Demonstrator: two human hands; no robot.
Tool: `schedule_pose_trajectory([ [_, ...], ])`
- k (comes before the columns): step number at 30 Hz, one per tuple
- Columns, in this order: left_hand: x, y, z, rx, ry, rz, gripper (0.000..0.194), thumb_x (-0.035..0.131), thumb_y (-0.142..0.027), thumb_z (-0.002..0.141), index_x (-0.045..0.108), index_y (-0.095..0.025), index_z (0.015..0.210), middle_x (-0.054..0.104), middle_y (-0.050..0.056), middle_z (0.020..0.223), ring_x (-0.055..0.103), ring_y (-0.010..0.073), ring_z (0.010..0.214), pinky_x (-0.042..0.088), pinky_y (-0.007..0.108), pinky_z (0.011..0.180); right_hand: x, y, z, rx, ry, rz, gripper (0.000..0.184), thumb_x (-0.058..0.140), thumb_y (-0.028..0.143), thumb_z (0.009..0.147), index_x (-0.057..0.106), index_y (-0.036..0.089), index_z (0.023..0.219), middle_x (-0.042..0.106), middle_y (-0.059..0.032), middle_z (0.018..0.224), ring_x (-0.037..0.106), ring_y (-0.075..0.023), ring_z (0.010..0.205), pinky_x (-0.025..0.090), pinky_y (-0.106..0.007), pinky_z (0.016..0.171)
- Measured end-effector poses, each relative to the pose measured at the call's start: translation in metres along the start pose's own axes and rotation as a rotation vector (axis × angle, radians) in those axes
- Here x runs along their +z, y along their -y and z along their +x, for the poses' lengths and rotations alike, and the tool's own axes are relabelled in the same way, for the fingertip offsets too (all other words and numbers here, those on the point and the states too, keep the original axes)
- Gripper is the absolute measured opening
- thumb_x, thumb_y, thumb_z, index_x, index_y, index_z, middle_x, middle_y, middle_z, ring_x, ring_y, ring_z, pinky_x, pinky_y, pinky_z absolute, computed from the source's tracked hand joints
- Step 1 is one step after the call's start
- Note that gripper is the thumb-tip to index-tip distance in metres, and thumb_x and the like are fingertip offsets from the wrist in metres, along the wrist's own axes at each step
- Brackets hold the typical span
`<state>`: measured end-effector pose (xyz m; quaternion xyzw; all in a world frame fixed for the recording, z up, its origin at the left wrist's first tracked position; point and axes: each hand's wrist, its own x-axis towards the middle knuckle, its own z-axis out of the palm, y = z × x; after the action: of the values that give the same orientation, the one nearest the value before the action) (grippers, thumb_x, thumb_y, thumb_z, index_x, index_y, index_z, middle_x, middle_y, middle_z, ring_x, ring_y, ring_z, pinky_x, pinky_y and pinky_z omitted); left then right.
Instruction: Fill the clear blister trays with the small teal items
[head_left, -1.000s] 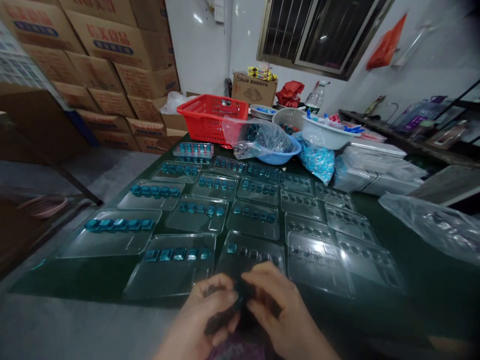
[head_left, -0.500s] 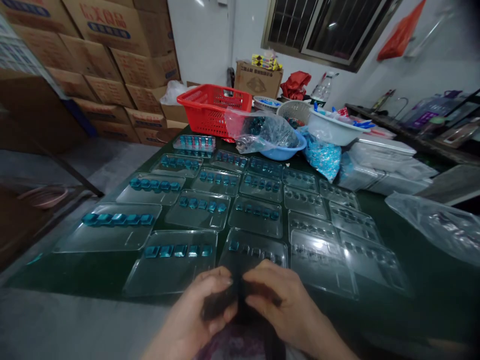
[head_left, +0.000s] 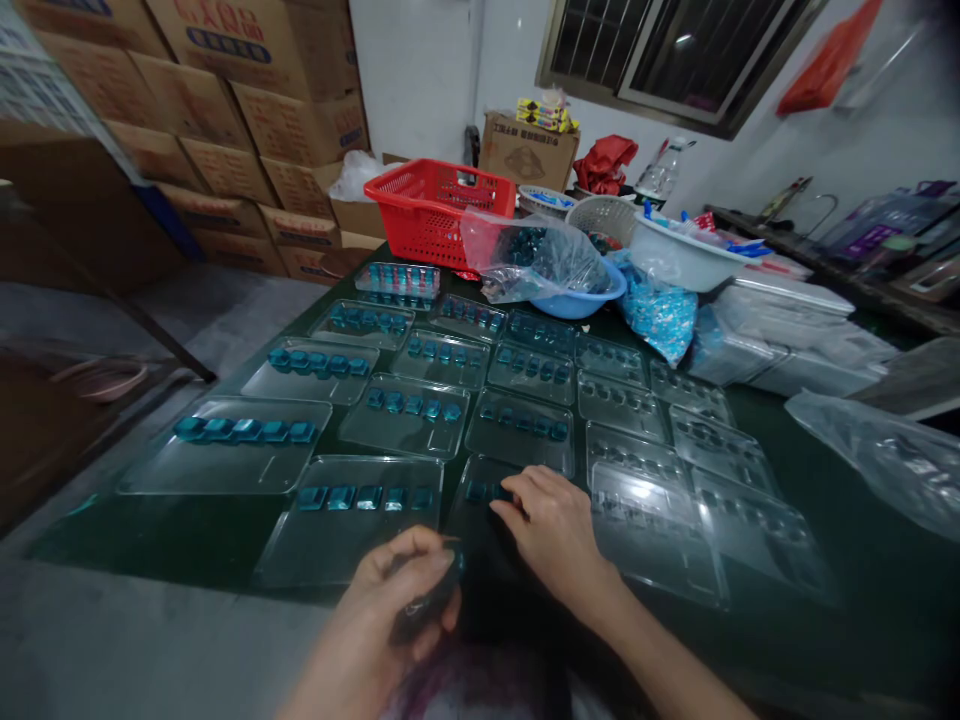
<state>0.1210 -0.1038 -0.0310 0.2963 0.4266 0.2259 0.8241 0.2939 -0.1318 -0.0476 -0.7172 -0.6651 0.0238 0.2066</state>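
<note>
My left hand [head_left: 397, 600] is closed around a dark, glossy handful [head_left: 429, 608], its separate pieces hard to make out, low over the table's front edge. Over a clear plastic tray [head_left: 459, 525] my right hand [head_left: 555, 530] reaches forward, thumb and fingers pinched at a small teal piece [head_left: 496, 491] in the row of hollows. Just left of that sits another teal piece [head_left: 475, 491]. The hollows farther right are hidden behind my right hand. Beside it, a tray [head_left: 281, 550] bears a row of several faceted teal pieces [head_left: 368, 498].
More clear trays [head_left: 210, 470] cover the dark green table [head_left: 82, 535], those at right with bare hollows [head_left: 727, 440]. Behind stand a red basket [head_left: 420, 235], a blue basin [head_left: 577, 300] under plastic film, and a white basin [head_left: 675, 255]. Cartons [head_left: 285, 120] are stacked at left.
My hands have come apart. The right one has moved forward from the left hand to the tray's hollows, where a second teal piece now shows. The view has shifted slightly.
</note>
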Motion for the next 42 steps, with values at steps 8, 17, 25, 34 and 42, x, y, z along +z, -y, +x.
schedule_pose_trajectory([
  [8,0.0,0.004,0.003,-0.012,0.016,-0.055,0.012,0.055,-0.027,0.072,0.048,-0.018,0.068,0.051,-0.002,0.048,0.046,0.0091,0.046,0.021,0.019,0.039,0.001,0.009,0.011,-0.025,0.16,-0.207,0.017,0.05,0.02,0.078,0.055,0.018,0.062,0.057,-0.0023,0.067,0.05,-0.0163,0.068,0.032,-0.027,0.058],
  [17,0.002,0.012,0.004,0.057,0.096,-0.024,0.01,0.053,-0.026,0.074,0.049,-0.018,0.071,0.05,-0.003,0.056,0.048,0.0087,0.05,0.02,0.018,0.039,-0.033,0.02,-0.013,0.047,0.129,0.348,0.028,0.039,0.022,0.084,0.051,0.02,0.109,0.058,-0.0051,0.084,0.052,-0.0157,0.077,0.038,-0.028,0.068],
  [25,0.005,0.023,0.006,0.197,0.091,0.227,0.014,0.054,-0.029,0.074,0.055,-0.015,0.076,0.051,0.0,0.054,0.039,0.007,0.045,0.02,0.02,0.039,-0.03,0.02,-0.034,0.479,0.429,1.315,0.02,0.051,0.034,0.077,0.057,0.015,0.08,0.055,0.0014,0.061,0.045,-0.0054,0.046,0.034,-0.015,0.039],
  [34,0.021,0.017,-0.003,0.346,-0.015,0.444,0.019,0.06,-0.03,0.067,0.059,-0.015,0.055,0.046,-0.002,0.051,0.032,0.0059,0.042,0.022,0.021,0.039,-0.017,0.019,-0.05,0.59,0.386,1.534,0.018,0.064,0.022,0.065,0.056,0.015,0.08,0.05,0.0054,0.057,0.043,-0.0033,0.039,0.032,-0.014,0.034],
  [42,0.028,0.016,-0.007,0.383,-0.013,0.55,0.02,0.059,-0.026,0.068,0.057,-0.015,0.051,0.046,-0.002,0.049,0.037,0.0075,0.043,0.026,0.02,0.041,-0.012,0.017,-0.056,0.633,0.374,1.635,0.02,0.068,0.024,0.062,0.053,0.013,0.07,0.051,0.0045,0.059,0.042,-0.0034,0.041,0.033,-0.016,0.036],
])
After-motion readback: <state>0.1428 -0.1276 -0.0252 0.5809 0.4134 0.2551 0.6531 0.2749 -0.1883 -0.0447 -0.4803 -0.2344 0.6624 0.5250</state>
